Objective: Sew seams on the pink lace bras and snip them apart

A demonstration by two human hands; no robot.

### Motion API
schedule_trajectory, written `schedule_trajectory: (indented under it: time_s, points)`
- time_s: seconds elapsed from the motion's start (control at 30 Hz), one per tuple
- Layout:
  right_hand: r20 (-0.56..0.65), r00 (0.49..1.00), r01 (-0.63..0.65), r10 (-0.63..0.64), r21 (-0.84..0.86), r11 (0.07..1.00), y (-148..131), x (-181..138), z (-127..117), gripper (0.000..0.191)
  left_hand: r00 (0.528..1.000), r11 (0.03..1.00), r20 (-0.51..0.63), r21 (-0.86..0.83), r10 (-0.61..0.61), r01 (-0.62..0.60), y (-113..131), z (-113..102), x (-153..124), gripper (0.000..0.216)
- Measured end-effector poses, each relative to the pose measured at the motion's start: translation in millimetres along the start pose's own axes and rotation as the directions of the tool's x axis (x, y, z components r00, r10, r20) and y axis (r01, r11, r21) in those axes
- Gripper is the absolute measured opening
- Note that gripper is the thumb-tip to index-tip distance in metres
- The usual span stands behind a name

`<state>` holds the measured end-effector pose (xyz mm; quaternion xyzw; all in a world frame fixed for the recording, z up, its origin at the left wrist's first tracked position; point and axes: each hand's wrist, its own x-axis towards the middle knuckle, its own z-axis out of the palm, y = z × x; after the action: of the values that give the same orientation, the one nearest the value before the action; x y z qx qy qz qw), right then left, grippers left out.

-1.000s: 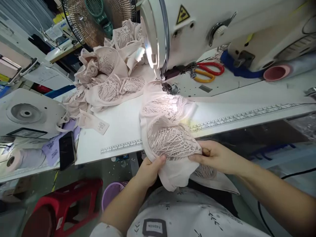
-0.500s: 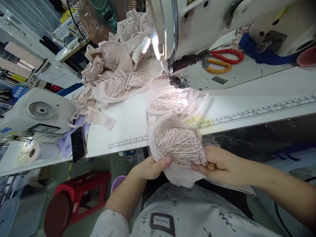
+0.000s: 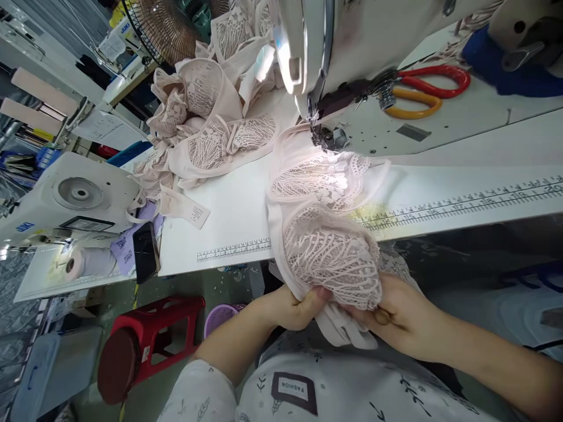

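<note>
A pale pink lace bra [image 3: 329,252] stretches from under the needle of a white sewing machine [image 3: 352,53] down over the table's front edge. One end lies at the lit presser foot [image 3: 317,132]; the near lace cup hangs towards my lap. My left hand [image 3: 299,308] grips the lower edge of that cup, thumb on top and fingers hidden beneath the fabric. On the cup's right side my right hand [image 3: 396,316] pinches the edge, its fingers partly curled under the cloth.
More pink bras [image 3: 206,117] lie heaped left of the needle, before a fan [image 3: 162,29]. Scissors with red and orange handles [image 3: 433,82] rest behind the machine bed. A phone [image 3: 145,252] and a thread cone [image 3: 90,262] are at the left. Below stands a red stool [image 3: 153,328].
Both hands have shifted slightly right and down with the near cup, whose lower fabric is now more bunched and folded. The camera view has turned a little. The bra's far end stays under the needle.
</note>
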<state>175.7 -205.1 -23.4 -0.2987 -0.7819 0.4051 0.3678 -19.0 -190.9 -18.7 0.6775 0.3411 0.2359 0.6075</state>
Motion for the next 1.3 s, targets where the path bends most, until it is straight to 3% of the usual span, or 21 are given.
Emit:
schedule_trajectory:
  time_s: [0.2, 0.33, 0.47, 0.57, 0.67, 0.77, 0.83, 0.87, 0.93, 1.0, 1.07, 1.2, 1.3]
  points:
    - [0.128, 0.972, -0.213, 0.198, 0.110, 0.971, 2.0, 1.2, -13.0, 0.036, 0.959, 0.981, -0.239, -0.154, -0.150, 0.115, -0.4, 1.4, -6.3, 0.059]
    - [0.213, 0.887, -0.451, 0.410, 0.206, 0.869, 3.5, 3.8, -25.3, 0.043, 0.924, 0.908, -0.262, -0.384, -0.279, 0.166, -11.1, 1.1, -11.0, 0.067]
    - [0.286, 0.815, -0.576, 0.503, 0.314, 0.755, 7.4, 6.0, -36.6, 0.032, 0.890, 0.837, -0.294, -0.524, -0.348, 0.155, -13.2, -0.7, -10.8, 0.066]
    - [0.208, 0.820, -0.572, 0.533, 0.307, 0.760, 7.2, 4.5, -35.1, 0.024, 0.867, 0.801, -0.299, -0.574, -0.399, 0.170, -5.8, 1.7, -8.3, 0.072]
    - [0.019, 0.854, -0.516, 0.520, 0.154, 0.842, 4.0, 2.2, -25.0, 0.017, 0.838, 0.772, -0.311, -0.607, -0.449, 0.189, 3.0, 8.5, -5.4, 0.076]
    - [-0.160, 0.850, -0.505, 0.502, 0.020, 0.863, 2.0, 0.0, -16.5, 0.018, 0.804, 0.735, -0.325, -0.650, -0.497, 0.192, 9.4, 15.8, -2.5, 0.079]
    - [-0.190, 0.845, -0.508, 0.500, 0.008, 0.861, 3.4, -1.7, -16.1, 0.020, 0.775, 0.695, -0.324, -0.691, -0.542, 0.197, 12.1, 18.6, -0.9, 0.082]
    - [-0.164, 0.851, -0.501, 0.499, 0.033, 0.865, 5.1, -2.4, -17.7, 0.019, 0.762, 0.674, -0.323, -0.713, -0.562, 0.195, 13.0, 19.2, -0.3, 0.083]
    - [-0.002, 0.857, -0.504, 0.516, 0.212, 0.837, 9.9, -2.8, -23.2, 0.024, 0.748, 0.639, -0.314, -0.747, -0.585, 0.186, 13.6, 18.9, 0.1, 0.085]
    - [0.200, 0.843, -0.534, 0.499, 0.422, 0.733, 15.6, -1.0, -29.5, 0.037, 0.743, 0.616, -0.304, -0.767, -0.597, 0.181, 12.4, 17.5, -0.7, 0.083]
    - [0.327, 0.822, -0.569, 0.467, 0.520, 0.637, 21.3, 3.0, -34.5, 0.048, 0.737, 0.604, -0.304, -0.778, -0.604, 0.174, 10.0, 15.6, -2.1, 0.081]
    - [0.387, 0.817, -0.574, 0.428, 0.481, 0.662, 28.8, 14.0, -41.5, 0.054, 0.735, 0.618, -0.330, -0.771, -0.593, 0.152, 7.0, 12.5, -3.3, 0.079]
    - [0.420, 0.820, -0.543, 0.389, 0.354, 0.761, 27.3, 20.7, -48.8, 0.043, 0.757, 0.645, -0.325, -0.747, -0.567, 0.162, 6.2, 12.3, -3.2, 0.078]
